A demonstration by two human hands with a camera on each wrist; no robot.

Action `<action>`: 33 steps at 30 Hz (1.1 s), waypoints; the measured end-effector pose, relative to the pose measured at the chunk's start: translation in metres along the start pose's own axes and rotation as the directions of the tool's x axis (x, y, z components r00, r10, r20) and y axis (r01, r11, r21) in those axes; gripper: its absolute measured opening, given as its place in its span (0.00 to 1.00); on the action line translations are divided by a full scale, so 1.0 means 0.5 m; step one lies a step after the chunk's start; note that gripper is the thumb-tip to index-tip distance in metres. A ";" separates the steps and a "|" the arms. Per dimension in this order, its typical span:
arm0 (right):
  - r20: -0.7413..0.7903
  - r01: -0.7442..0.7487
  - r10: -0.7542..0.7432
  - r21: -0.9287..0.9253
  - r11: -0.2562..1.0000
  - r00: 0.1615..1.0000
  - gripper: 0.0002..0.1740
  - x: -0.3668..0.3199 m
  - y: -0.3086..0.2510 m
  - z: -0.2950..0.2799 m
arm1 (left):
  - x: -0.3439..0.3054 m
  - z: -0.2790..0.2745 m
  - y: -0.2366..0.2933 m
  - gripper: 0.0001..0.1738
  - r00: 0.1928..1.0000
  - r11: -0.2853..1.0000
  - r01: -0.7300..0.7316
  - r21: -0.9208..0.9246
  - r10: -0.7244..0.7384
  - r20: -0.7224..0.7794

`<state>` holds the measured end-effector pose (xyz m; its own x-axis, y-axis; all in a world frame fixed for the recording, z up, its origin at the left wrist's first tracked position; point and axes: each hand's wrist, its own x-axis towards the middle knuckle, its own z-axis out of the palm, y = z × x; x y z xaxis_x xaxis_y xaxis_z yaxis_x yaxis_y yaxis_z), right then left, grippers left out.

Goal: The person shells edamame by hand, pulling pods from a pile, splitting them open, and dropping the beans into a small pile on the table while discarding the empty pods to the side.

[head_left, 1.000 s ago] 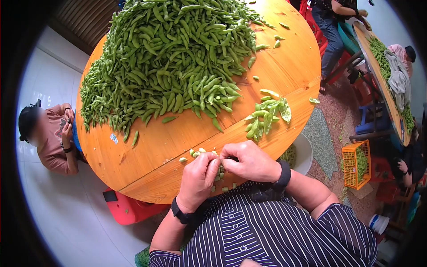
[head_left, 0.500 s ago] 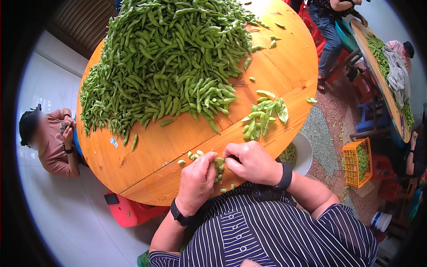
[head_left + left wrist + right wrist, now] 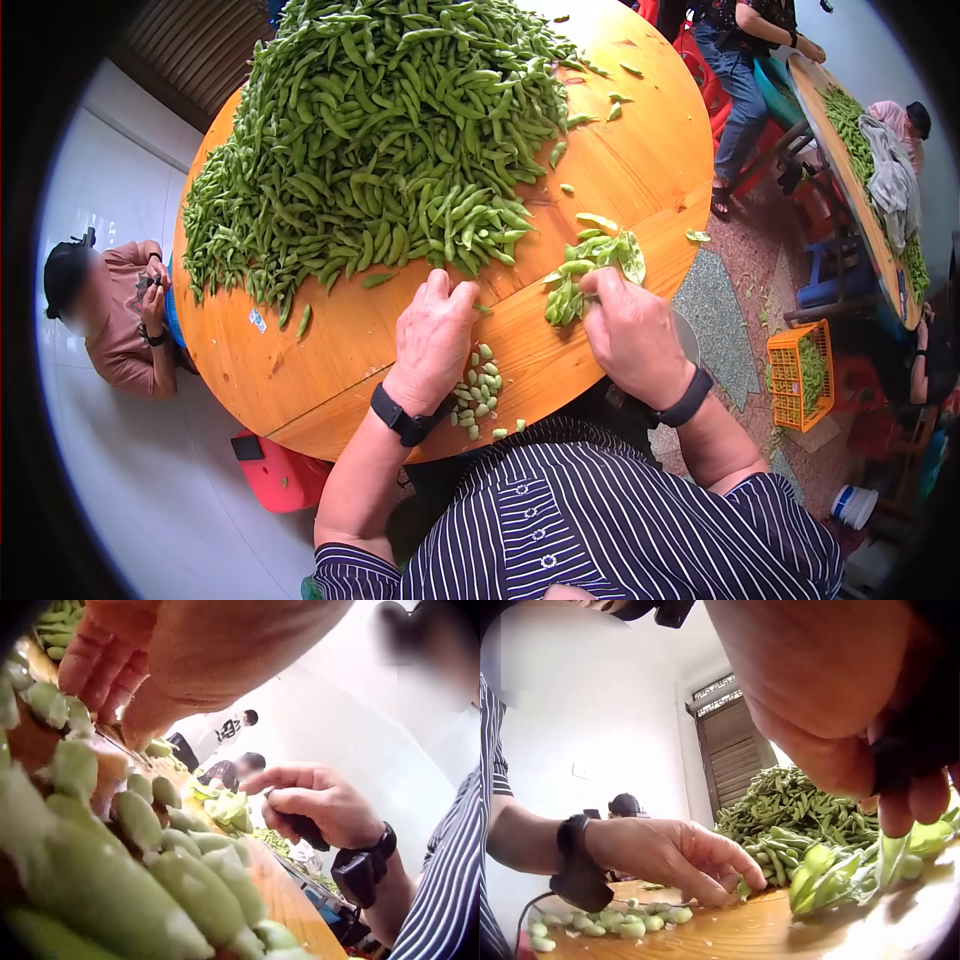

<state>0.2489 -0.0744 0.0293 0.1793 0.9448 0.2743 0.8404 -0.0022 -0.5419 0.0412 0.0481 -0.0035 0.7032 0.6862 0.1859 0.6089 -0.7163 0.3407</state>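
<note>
My left hand [image 3: 432,335] reaches to the front edge of a big heap of green soybean pods [image 3: 380,150]. Its thumb and index finger pinch a small pod [image 3: 744,890], whose tip shows beside the index finger in the head view. Below that hand, shelled beans [image 3: 476,392] lie in a loose cluster on the wooden table [image 3: 330,375]. My right hand [image 3: 640,330] is over a small pile of split, emptied pods [image 3: 568,300] near the table's right edge. Under its fingertips hangs an opened pod shell [image 3: 892,859], pinched between them.
A white tub [image 3: 688,338] stands below the table's right edge, partly hidden by my right arm. A red stool [image 3: 280,475] is at the lower left. Across the table's left side sits a person [image 3: 125,310]. An orange crate [image 3: 800,375] of pods stands on the floor.
My hands were together over the shelled beans and have parted. The left has moved forward to the heap's edge and taken a pod; the right has moved right to the emptied pods.
</note>
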 end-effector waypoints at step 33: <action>0.226 -0.066 -0.105 0.639 0.766 0.968 0.07 0.001 -0.067 0.111 | -0.140 -0.002 0.070 0.08 0.927 0.437 0.241 -0.867 -0.368 0.072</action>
<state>0.1923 -0.0557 0.0035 -0.0302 0.9893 0.1429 0.3049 0.1453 -0.9412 0.0130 -0.0247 -0.0039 0.4543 0.8907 -0.0194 0.1169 -0.0380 0.9924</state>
